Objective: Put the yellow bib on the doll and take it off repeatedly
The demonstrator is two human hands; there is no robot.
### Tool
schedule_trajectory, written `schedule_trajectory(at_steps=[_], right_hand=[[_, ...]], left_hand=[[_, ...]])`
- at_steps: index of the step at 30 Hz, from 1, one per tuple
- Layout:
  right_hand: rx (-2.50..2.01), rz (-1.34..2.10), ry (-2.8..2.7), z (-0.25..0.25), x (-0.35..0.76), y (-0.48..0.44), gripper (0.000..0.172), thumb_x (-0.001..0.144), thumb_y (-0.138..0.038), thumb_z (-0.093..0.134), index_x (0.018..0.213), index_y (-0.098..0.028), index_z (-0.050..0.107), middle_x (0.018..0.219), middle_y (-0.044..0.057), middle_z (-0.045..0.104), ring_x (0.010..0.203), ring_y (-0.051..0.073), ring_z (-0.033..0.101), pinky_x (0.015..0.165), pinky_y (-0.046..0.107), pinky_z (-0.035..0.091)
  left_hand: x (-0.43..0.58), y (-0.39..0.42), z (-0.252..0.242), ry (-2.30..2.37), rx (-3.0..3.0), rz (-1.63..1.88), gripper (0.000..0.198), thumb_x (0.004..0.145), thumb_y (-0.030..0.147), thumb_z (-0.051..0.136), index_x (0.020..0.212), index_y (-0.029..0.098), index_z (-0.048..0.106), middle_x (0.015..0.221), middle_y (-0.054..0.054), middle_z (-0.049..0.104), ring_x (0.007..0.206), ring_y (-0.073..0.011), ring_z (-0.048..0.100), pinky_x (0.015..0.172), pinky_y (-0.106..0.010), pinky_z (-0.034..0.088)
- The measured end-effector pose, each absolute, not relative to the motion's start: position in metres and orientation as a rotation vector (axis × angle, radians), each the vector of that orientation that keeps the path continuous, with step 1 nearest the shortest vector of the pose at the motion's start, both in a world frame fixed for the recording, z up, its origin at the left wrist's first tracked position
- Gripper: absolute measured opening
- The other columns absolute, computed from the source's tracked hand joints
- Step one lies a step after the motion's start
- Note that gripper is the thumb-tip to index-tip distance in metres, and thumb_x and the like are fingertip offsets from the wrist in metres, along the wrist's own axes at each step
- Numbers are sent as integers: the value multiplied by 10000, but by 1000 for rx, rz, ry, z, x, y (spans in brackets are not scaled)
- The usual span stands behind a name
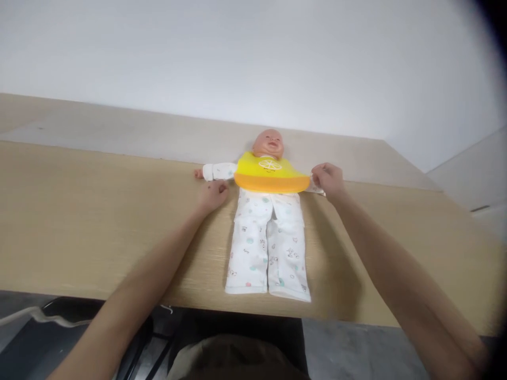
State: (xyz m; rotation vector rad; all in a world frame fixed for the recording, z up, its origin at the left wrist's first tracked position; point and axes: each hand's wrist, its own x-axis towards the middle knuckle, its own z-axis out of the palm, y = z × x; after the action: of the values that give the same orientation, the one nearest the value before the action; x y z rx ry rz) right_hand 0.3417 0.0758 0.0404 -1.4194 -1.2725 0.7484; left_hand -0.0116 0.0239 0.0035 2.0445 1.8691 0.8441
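Note:
A baby doll (268, 143) lies on its back, head toward the wall, in white printed clothes. Over its chest spreads a yellow bib (253, 164) with a citrus-slice print and an orange catch pocket (271, 183) along the bottom. The printed trousers (249, 248) lie straight toward me. My right hand (329, 179) is closed in a pinch at the sleeve (316, 186) on the right, beside the bib's corner. Curled fingers close my left hand (214, 195), just below the other sleeve (224, 170); nothing shows in it. The doll's hand on the right is hidden.
The wooden table (99, 221) runs wide to both sides, with a pale strip (158, 131) along its back. Behind it rises a white wall (222, 58). Below the front edge at left stands a dark chair (43, 343) with a pale strap or cable over it.

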Motion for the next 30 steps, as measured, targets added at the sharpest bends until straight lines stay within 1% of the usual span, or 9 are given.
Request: schedule_trajectory(at_steps=[3, 6, 10, 13, 16, 21, 23, 27, 30], right_hand=[[-1395, 750, -1207, 45, 335, 104, 54, 680, -123, 545, 651, -168, 542, 531, -11, 569, 448, 93, 502, 410, 190, 384], [-1409, 783, -1192, 44, 326, 129, 72, 718, -111, 528, 668, -160, 548, 603, 24, 633, 529, 113, 586, 493, 207, 485], [-1476, 823, -1166, 39, 317, 159, 91, 762, -122, 536, 678, -147, 561, 653, 48, 657, 575, 116, 603, 575, 237, 531], [-1567, 881, -1175, 35, 313, 177, 114, 792, -180, 585, 687, -139, 568, 669, 70, 651, 590, 129, 603, 597, 264, 526], [-1608, 1013, -1213, 32, 308, 188, 188, 841, -284, 593, 736, -128, 586, 680, 93, 650, 599, 159, 620, 603, 294, 520], [-1551, 1260, -1272, 30, 298, 197, 323, 912, -422, 510, 861, -122, 617, 740, 113, 669, 617, 206, 633, 580, 329, 506], [-1501, 1335, -1286, 30, 294, 200, 342, 922, -435, 487, 885, -126, 628, 756, 116, 677, 636, 224, 639, 593, 345, 511], [-1385, 1556, -1235, 31, 287, 199, 372, 938, -465, 436, 988, -144, 618, 842, 105, 697, 710, 244, 656, 652, 380, 535], [-1281, 1700, -1190, 31, 283, 196, 399, 937, -501, 428, 1036, -158, 607, 883, 92, 699, 760, 240, 661, 699, 384, 548]], left_hand=[[-13, 22, 1, 1846, 2054, 869, 154, 754, 226, 505, 778, 197, 655, 664, -15, 634, 648, -186, 558, 611, -291, 388], [-14, 22, -2, 1873, 2019, 938, 163, 790, 236, 470, 788, 194, 627, 629, -9, 620, 598, -172, 538, 582, -285, 374], [-13, 33, 4, 1943, 1979, 1029, 146, 816, 253, 463, 795, 202, 598, 562, 14, 575, 561, -163, 515, 626, -298, 368], [-7, 57, 20, 2009, 1878, 1152, 159, 832, 247, 442, 842, 209, 596, 592, 17, 583, 599, -170, 536, 683, -310, 372], [3, 92, 39, 2036, 1742, 1218, 169, 843, 250, 430, 857, 203, 592, 714, -21, 623, 717, -199, 567, 685, -309, 384], [27, 151, 46, 1848, 1772, 1065, 135, 837, 238, 478, 820, 170, 594, 962, -129, 624, 1093, -290, 533, 888, -361, 380], [38, 171, 40, 1782, 1746, 1022, 190, 848, 304, 499, 826, 150, 609, 986, -153, 624, 1148, -323, 515, 901, -382, 388], [53, 199, 29, 1650, 1547, 949, 486, 896, 514, 364, 887, 102, 622, 916, -188, 662, 916, -324, 643, 759, -407, 480], [56, 207, 28, 1394, 1296, 937, 522, 872, 556, 376, 974, 108, 622, 942, -181, 688, 855, -311, 676, 739, -411, 519]])
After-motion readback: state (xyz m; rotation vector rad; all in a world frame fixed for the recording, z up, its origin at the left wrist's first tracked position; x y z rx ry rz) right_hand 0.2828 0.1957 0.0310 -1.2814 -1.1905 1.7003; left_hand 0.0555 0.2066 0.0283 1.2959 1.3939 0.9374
